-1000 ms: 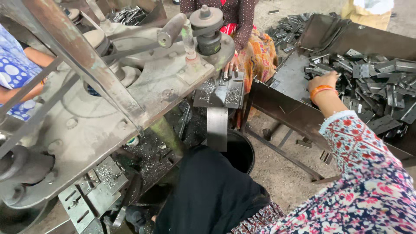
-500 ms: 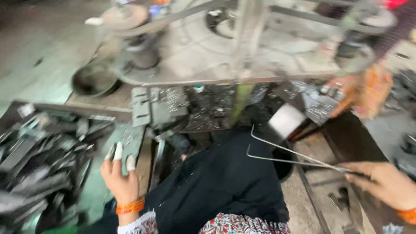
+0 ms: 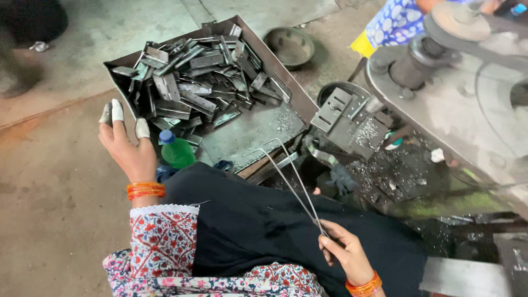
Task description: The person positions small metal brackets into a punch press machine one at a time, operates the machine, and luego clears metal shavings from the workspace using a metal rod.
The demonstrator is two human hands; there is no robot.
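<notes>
My left hand is raised with fingers apart and empty; white tape caps its fingertips. It hovers at the left edge of a dark metal tray heaped with several flat grey metal pieces. My right hand, resting over my black-clad lap, grips the near end of long thin wire tongs. The tongs' bent tips reach up to the tray's front rim. Orange bangles sit on both wrists.
A green bottle with a blue cap stands between my left hand and the tray. A grey press machine with a slotted block fills the right. A round pan lies behind; a person in blue patterned cloth sits beyond.
The view has swung left onto the tray of metal pieces. My left hand has lifted off the pieces and opened beside the tray. My right hand still holds the wire tongs.
</notes>
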